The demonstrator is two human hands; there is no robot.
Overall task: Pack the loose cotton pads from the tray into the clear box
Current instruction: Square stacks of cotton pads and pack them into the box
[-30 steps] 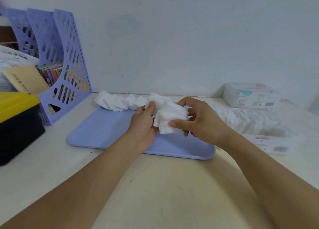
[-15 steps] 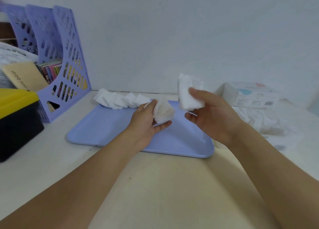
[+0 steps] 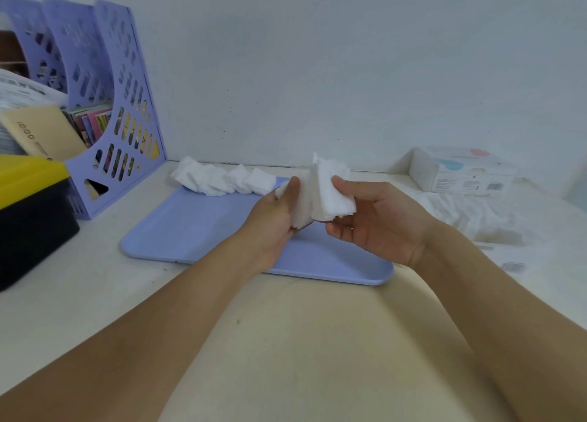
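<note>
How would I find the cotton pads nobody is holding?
Find the purple tray in the middle of the table. Along its far edge, near the wall, lies a row of white cotton pads. Unlike the bunch held up in both hands, these lie untouched.

White cotton pads [image 3: 320,196] are seen at the centre of the frame, and a white row of pads [image 3: 222,180] above a lavender-blue tray [image 3: 197,231]. A lilac file rack [image 3: 104,104] with a pattern of slots is shown at upper left, a yellow-lidded black box [image 3: 28,212] at left, and a white carton [image 3: 460,173] marked pink and blue at right.
</note>
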